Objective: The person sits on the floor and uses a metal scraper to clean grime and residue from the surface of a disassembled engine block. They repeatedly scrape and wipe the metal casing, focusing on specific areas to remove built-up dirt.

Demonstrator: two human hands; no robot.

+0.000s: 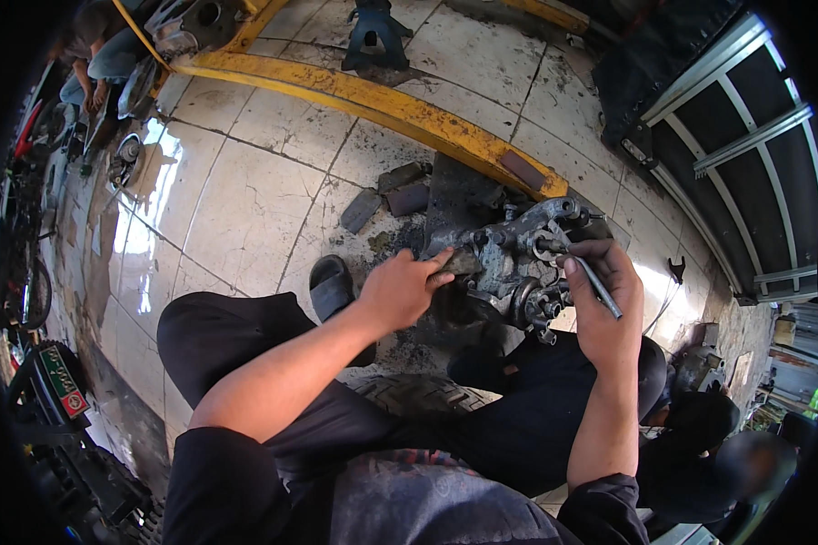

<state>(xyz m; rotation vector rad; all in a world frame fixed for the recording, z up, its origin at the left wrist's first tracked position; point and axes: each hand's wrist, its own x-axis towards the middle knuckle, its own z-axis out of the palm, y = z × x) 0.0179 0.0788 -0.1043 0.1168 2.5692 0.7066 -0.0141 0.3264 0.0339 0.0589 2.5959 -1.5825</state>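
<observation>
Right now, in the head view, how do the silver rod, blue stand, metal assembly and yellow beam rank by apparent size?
1. Yellow beam
2. Metal assembly, partly hidden
3. Blue stand
4. Silver rod

Left hand reaches rightward; right hand curls its fingers.

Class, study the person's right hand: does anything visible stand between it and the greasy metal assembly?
Nothing visible does. The right hand, holding a slim metal rod, is at the right side of the metal assembly; whether it touches is unclear. The left hand is at the opposite side.
</observation>
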